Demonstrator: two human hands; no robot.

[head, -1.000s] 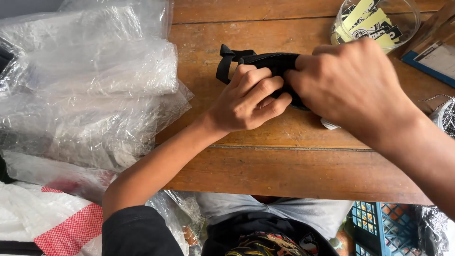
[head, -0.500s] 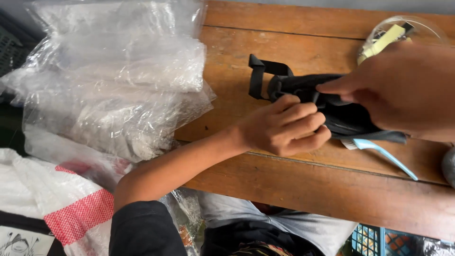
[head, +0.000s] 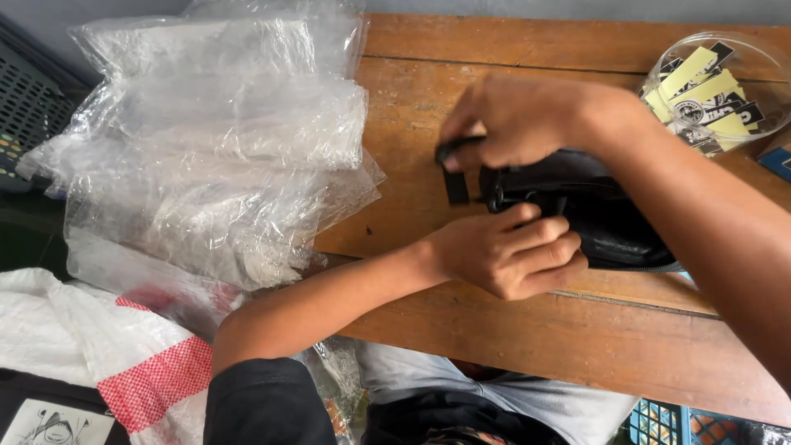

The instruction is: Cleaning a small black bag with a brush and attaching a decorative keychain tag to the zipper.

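A small black pouch point(head: 606, 218) with a zip and a black strap point(head: 455, 183) lies on the wooden table point(head: 527, 330). My left hand point(head: 515, 251) is curled against the pouch's near left edge, gripping it. My right hand point(head: 515, 124) reaches over from the right and pinches the strap at the pouch's left end. Much of the pouch is hidden beneath my right forearm.
A heap of clear plastic bags point(head: 218, 148) covers the table's left part. A clear round tub point(head: 717, 86) of yellow and black tags stands at the back right. A white sack with a red checked band point(head: 124, 363) lies lower left. A blue crate point(head: 684, 422) sits under the table.
The view has shifted, so the pouch now sits further right. My right hand has moved left along the pouch to the strap end. My left hand stays on the pouch's near edge.
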